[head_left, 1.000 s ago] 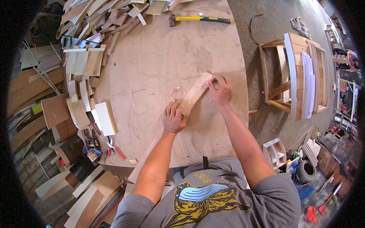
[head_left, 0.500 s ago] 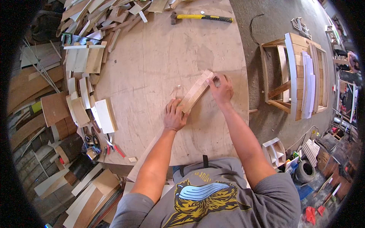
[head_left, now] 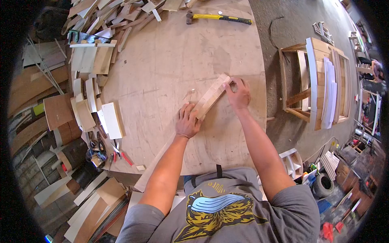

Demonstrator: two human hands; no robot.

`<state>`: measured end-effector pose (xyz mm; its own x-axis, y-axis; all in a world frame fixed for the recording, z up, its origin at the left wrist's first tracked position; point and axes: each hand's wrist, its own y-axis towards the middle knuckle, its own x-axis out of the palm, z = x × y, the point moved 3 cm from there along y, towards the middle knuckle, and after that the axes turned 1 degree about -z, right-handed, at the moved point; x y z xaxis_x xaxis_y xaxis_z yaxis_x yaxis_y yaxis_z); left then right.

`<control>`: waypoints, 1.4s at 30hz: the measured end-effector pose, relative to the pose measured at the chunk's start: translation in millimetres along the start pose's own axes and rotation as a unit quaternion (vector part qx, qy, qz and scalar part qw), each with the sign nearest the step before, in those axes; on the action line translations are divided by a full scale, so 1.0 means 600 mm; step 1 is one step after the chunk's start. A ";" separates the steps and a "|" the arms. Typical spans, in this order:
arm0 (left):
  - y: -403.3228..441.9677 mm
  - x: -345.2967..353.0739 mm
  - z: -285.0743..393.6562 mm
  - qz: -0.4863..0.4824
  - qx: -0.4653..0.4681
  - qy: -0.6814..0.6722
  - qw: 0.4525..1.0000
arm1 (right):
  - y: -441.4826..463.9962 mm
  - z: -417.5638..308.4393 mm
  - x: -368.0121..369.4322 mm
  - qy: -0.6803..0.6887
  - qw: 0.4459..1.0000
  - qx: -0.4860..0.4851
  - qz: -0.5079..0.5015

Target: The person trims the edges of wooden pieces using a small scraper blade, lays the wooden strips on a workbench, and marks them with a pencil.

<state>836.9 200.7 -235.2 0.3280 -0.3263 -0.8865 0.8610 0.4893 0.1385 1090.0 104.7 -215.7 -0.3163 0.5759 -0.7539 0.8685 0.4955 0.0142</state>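
A pale wooden strip [head_left: 211,95] lies slantwise on the plywood tabletop [head_left: 162,69], its upper part looking like narrow pieces laid side by side. It runs down to the lower left, passing under my left forearm. My left hand [head_left: 188,121] is closed over its middle, fingers on top. At the far upper end, my right hand [head_left: 238,94] pinches the strip's edge between thumb and curled fingers. Whether a small item also sits in that pinch is hidden.
A hammer [head_left: 221,18] with a yellow and black handle lies at the table's far edge. Wood offcuts [head_left: 121,16] heap at the far left. Red-handled pliers [head_left: 123,156] lie near the left edge. A wooden frame [head_left: 318,83] stands on the floor to the right.
The view has shifted slightly. Both hands keep their places on the strip, with little visible movement.
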 end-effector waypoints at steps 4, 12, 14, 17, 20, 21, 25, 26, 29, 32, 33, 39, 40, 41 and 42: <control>0.002 -0.001 0.001 0.001 0.008 -0.002 1.000 | 0.002 0.005 0.001 0.006 1.000 0.008 -0.013; 0.000 0.003 -0.003 -0.007 0.009 -0.012 1.000 | 0.001 0.003 0.000 0.014 1.000 -0.001 -0.009; -0.005 0.005 -0.006 -0.002 0.004 -0.015 1.000 | 0.000 -0.003 -0.001 0.001 1.000 0.010 -0.011; -0.004 0.005 -0.004 0.006 0.001 -0.022 1.000 | -0.001 -0.004 0.000 -0.008 1.000 -0.014 0.014; -0.004 0.001 -0.003 0.004 -0.002 -0.019 1.000 | -0.001 -0.004 0.001 -0.014 1.000 -0.002 -0.001; -0.004 0.000 -0.003 0.005 -0.004 -0.018 1.000 | -0.001 -0.003 0.001 -0.014 1.000 -0.005 0.000; 0.002 -0.013 0.012 0.004 0.016 0.012 1.000 | -0.001 0.007 0.008 -0.018 1.000 -0.010 0.004; 0.001 -0.012 0.011 0.001 0.014 0.010 1.000 | -0.002 0.008 0.009 -0.019 1.000 -0.011 0.006; 0.000 -0.011 0.009 -0.003 0.014 0.009 1.000 | -0.001 -0.001 0.003 -0.023 1.000 0.002 -0.014; 0.003 -0.017 0.012 0.004 0.020 0.016 1.000 | 0.000 0.004 0.005 -0.017 1.000 0.002 -0.021; 0.003 -0.016 0.012 0.010 0.020 0.018 1.000 | 0.000 0.004 0.005 -0.019 1.000 0.005 -0.024; 0.002 -0.012 0.010 0.016 0.017 0.029 0.999 | 0.002 0.012 0.009 -0.024 0.999 0.010 -0.029; 0.000 -0.009 0.009 0.013 0.017 0.033 0.999 | 0.003 0.010 0.008 -0.022 0.999 0.009 -0.030; -0.002 -0.007 0.008 0.013 0.016 0.034 0.999 | 0.003 0.009 0.007 -0.021 0.999 0.008 -0.031; -0.002 -0.007 0.008 0.012 0.016 0.035 0.999 | 0.002 0.008 0.006 -0.023 0.999 0.007 -0.030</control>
<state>836.4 197.7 -229.7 0.3218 -0.2573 -0.9112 0.8655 0.4701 0.1730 1091.8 104.4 -221.4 -0.3504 0.5149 -0.7824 0.8536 0.5194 -0.0405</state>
